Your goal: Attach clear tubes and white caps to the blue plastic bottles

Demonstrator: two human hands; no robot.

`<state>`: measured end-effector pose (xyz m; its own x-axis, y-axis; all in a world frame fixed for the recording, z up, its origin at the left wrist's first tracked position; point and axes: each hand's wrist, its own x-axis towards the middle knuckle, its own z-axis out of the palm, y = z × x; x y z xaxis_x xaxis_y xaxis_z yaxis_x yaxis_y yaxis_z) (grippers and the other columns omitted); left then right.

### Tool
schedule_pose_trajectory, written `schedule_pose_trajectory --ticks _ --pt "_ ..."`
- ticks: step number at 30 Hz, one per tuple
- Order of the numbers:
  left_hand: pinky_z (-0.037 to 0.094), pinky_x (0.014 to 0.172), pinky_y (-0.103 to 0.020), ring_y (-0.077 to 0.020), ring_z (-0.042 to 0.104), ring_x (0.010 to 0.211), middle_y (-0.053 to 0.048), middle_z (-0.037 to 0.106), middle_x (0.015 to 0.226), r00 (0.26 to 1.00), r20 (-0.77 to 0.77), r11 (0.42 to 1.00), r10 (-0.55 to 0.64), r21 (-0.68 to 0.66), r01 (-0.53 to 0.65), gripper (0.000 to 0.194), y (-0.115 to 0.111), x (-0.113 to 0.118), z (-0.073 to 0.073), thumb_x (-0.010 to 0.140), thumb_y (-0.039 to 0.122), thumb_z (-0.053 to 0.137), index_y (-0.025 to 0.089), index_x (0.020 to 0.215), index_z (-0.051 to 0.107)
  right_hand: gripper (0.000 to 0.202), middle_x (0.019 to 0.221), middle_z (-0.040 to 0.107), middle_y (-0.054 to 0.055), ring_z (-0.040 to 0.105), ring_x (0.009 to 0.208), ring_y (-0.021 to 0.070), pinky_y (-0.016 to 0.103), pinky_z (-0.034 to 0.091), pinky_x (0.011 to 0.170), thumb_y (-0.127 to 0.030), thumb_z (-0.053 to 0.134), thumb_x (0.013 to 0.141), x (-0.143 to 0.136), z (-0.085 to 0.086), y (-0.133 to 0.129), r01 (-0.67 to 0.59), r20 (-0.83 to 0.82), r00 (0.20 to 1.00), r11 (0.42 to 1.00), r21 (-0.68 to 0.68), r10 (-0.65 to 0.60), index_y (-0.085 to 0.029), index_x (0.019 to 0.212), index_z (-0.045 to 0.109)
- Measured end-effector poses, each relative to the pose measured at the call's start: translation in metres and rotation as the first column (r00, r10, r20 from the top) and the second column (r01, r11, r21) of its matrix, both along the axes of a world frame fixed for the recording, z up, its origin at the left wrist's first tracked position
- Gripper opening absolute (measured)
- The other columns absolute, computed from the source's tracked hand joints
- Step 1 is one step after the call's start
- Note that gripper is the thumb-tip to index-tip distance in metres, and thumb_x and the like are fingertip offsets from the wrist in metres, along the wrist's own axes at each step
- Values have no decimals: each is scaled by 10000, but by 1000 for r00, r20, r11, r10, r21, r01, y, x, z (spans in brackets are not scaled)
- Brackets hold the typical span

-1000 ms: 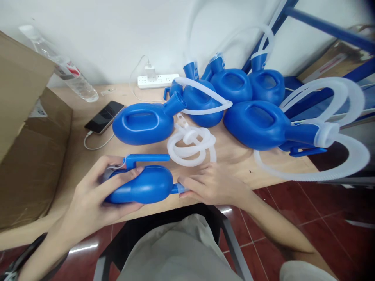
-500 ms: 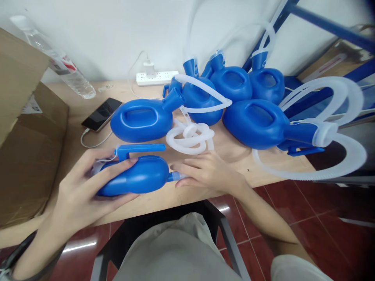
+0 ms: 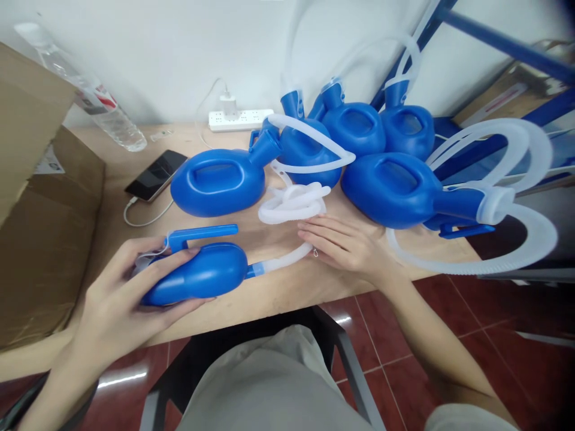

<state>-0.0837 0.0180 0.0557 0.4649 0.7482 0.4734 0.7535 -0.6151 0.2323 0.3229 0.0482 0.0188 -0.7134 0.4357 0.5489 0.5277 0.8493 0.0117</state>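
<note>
My left hand [image 3: 112, 287] is closed around a blue oval plastic urinal head [image 3: 202, 274], with a flat blue clip arm [image 3: 206, 230] along its upper side. From its short neck, a translucent white hose [image 3: 285, 259] curves right and passes under the fingers of my right hand [image 3: 345, 245]. That hand rests across the hose with its fingers stretched out; its thumb is hidden. Just beyond the fingertips lies a coil of white hose [image 3: 291, 209]. Behind it all, a blue urinal bottle [image 3: 215, 197] lies on its side.
More blue bottles with white hoses [image 3: 386, 197] crowd the back right of the table. A cardboard box [image 3: 49, 233] stands at the left, near a charging phone [image 3: 157, 173] and a water bottle [image 3: 114, 123]. A power strip [image 3: 242, 120] lies by the wall.
My left hand has shifted slightly left with the urinal head. My right hand has moved right from its neck, baring a stretch of hose. The coil has changed shape.
</note>
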Motion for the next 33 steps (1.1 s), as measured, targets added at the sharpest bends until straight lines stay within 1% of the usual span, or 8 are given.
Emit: schedule_pose_trajectory --ticks 5,10,17,20,22,25,28,33 --pt "620 1041 -384 -241 721 1118 -53 631 1321 999 -34 999 -26 -21 25 454 -1 1 4 963 402 810 335 1395 688 261 1199 863 134 830 1164 314 490 722 1008 -87 694 1034 2 2 -2 7 -30 1000 999 38 -6 -84 1291 739" --pt "610 1035 -374 -232 725 1101 -62 637 1323 998 -53 1000 -25 -20 24 436 0 2 4 969 412 808 294 1372 687 310 1195 869 95 836 1147 261 476 716 1019 -104 676 1056 -2 3 -6 -35 -62 997 999 0 35 -143 1359 730" --pt "626 984 -386 -248 743 1076 -49 663 1295 1000 -10 993 -8 -115 7 471 8 -5 4 972 617 740 280 1298 693 342 1036 881 88 847 989 253 402 734 811 -239 813 1002 -13 4 -5 -148 -200 970 989 -23 140 -122 1318 755" --pt "627 949 -361 -231 740 1062 -51 657 1293 999 -30 993 -31 -117 28 471 7 -5 4 990 635 715 276 1294 679 396 1056 875 114 838 999 268 414 729 820 -211 842 969 -18 2 -6 -198 -280 945 978 -70 171 -79 1329 746" --pt "621 952 -371 -234 737 1062 -54 657 1288 999 -20 993 -27 -113 24 478 5 -5 5 998 659 691 278 1287 677 480 1116 871 116 827 1066 266 419 726 868 -185 831 972 -18 4 -8 -217 -283 943 967 -133 172 -96 1427 704" --pt "613 982 -398 -252 734 1084 -59 661 1288 1000 -5 993 -10 -119 9 483 4 -4 4 989 659 703 282 1289 679 605 1254 848 109 790 1225 252 459 688 1041 -142 745 1030 -14 11 -11 -209 -224 962 946 -247 154 -171 1609 571" --pt "616 958 -377 -238 736 1058 -52 663 1274 1000 6 992 -12 -129 13 500 5 -4 3 983 685 696 282 1279 683 602 1343 820 107 768 1292 232 491 628 1161 -73 642 1070 -10 18 -11 -219 -178 969 926 -309 170 -204 1645 525" --pt "620 936 -338 -210 728 1048 -52 653 1264 1000 0 992 -30 -125 30 495 4 4 4 998 671 690 262 1276 673 449 1232 855 110 818 1158 241 412 716 957 -109 737 1031 -22 20 -9 -293 -252 940 922 -253 229 -143 1472 665"
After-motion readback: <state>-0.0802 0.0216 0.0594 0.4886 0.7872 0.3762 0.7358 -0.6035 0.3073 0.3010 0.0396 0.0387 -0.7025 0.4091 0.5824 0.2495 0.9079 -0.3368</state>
